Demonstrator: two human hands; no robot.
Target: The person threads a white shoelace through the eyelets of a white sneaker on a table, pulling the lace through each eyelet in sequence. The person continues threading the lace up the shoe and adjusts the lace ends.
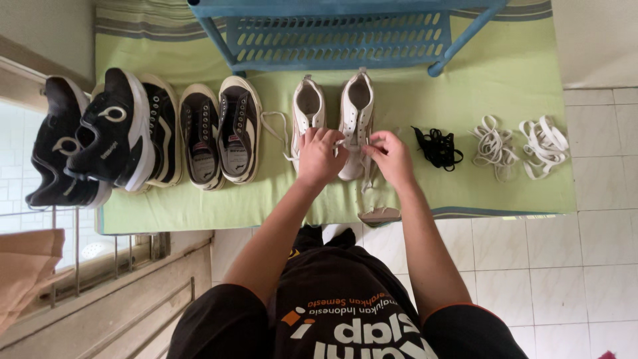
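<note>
Both hands, left hand (pixel 319 154) and right hand (pixel 391 157), are pinching a white lace (pixel 367 174) on one of two white leather sneakers (pixel 355 118); four dark shoes (pixel 199 136) are lying beyond the left fingers, three loose lace bundles (pixel 493 145) beyond the right.

Matt green cloth mat (pixel 505 80) — glossy pale floor tiles (pixel 578 266) — blue plastic rack (pixel 339 40)

To your left on the light green cloth (pixel 518 73) sit two pairs of black-and-white sneakers (pixel 106 136) and dark slip-on shoes (pixel 219 129); right lie a black lace bundle (pixel 438 147) and two white lace bundles (pixel 518 146), below a blue plastic rack (pixel 339 36).
</note>
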